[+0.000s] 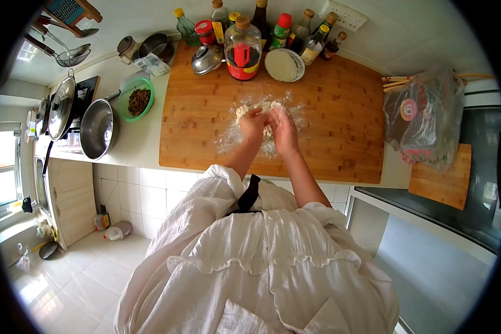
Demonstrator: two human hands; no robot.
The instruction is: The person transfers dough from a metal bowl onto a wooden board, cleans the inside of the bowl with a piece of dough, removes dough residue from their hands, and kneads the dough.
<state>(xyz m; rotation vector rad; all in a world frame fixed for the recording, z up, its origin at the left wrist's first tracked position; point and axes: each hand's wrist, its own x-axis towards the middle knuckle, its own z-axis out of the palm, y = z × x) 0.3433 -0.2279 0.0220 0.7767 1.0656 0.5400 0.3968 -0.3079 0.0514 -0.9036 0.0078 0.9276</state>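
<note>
Crumbly pale dough point(269, 104) lies amid scattered white flour point(228, 143) on a large wooden board point(339, 122). Over it, my left hand point(253, 126) has bent fingers turned towards my right palm; what they pinch, if anything, is hidden. Close beside it, my right hand point(284, 132) is held on edge with its fingers stretched out and floury. The two hands meet or nearly meet at the fingers. Part of the dough is covered by them.
Behind the dough stand a bowl of flour point(284, 65), a large jar with a red scoop point(242, 53), a metal bowl point(207, 59) and several bottles point(312, 44). Leftward are a green bowl of dark food point(126, 112) and a pan point(98, 131). Plastic bags point(426, 119) lie right.
</note>
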